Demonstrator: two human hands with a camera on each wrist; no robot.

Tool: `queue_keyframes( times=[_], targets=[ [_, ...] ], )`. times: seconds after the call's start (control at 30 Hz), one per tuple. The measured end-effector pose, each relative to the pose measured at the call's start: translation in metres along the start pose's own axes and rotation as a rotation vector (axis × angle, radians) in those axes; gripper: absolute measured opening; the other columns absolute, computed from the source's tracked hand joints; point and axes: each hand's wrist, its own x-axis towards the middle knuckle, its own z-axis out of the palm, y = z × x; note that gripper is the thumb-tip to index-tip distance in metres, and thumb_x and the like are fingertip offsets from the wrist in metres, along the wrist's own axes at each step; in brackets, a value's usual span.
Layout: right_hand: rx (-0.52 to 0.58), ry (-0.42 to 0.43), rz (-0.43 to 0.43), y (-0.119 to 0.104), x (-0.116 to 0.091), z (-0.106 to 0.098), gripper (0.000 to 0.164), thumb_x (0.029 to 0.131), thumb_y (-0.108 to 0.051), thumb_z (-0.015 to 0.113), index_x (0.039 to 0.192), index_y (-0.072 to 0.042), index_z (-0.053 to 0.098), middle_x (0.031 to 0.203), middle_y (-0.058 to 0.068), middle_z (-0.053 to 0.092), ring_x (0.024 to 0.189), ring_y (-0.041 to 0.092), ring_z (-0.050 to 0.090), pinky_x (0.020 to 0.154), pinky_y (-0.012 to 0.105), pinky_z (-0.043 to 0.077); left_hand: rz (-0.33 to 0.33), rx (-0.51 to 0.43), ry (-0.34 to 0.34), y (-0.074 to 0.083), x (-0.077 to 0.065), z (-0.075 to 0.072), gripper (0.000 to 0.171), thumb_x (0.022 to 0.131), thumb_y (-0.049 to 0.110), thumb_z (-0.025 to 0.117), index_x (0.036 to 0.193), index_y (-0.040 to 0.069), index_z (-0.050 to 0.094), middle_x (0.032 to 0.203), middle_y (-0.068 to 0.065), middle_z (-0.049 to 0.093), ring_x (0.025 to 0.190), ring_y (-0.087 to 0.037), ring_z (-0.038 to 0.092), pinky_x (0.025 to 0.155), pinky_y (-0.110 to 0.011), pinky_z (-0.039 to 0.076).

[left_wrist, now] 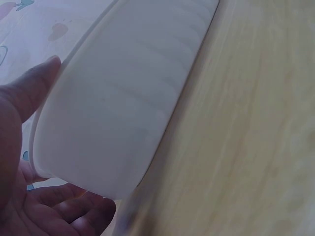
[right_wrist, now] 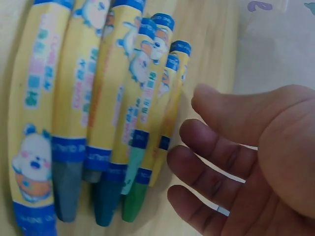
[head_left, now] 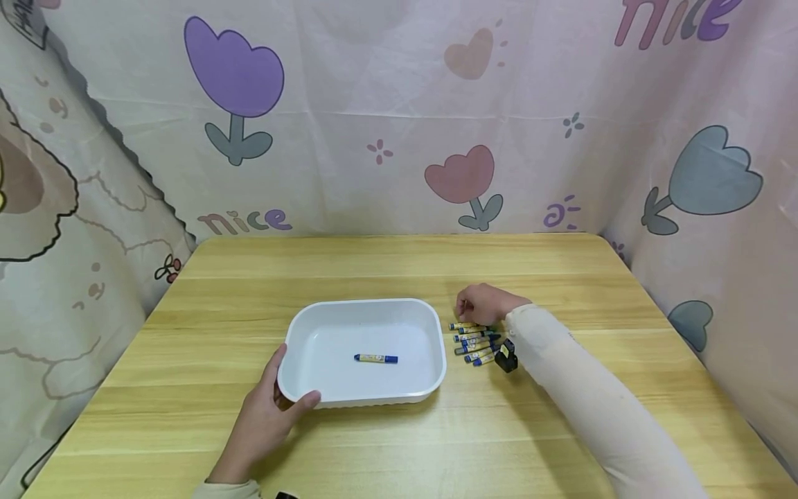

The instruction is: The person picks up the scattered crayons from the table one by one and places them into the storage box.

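Note:
My left hand grips a white plastic tray at its front left corner, thumb along the rim and fingers around the outside wall. In the left wrist view, the thumb lies at the rim and the fingers bend by the tray's corner. Inside the tray lies one blue crayon in a yellow wrapper. My right hand is at the far end of a row of several crayons. Its fingers are loosely bent beside the yellow-wrapped crayons, holding nothing. Gray, teal and green tips show there.
The wooden table reaches back to a patterned cloth, which also hangs at both sides. A small black device sits at the right wrist, close to the crayons. The tray stands directly left of the row.

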Motion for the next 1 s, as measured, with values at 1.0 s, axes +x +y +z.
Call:
queue_keyframes(
  times=[1.0],
  targets=[
    [-0.026, -0.021, 0.011, -0.0005, 0.0008, -0.0001, 0.006, 0.096, -0.007, 0.06, 0.095, -0.01, 0.064, 0.087, -0.001, 0.06, 0.08, 0.016, 0.056, 0.077, 0.031, 0.053, -0.006, 0.006, 0.0, -0.0023, -0.0002, -0.0001, 0.097, 0.088, 0.034, 0.073, 0.155, 0.004, 0.009, 0.147, -0.029, 0.036, 0.122, -0.038, 0.052, 0.097, -0.043, 0.048]
  ],
)
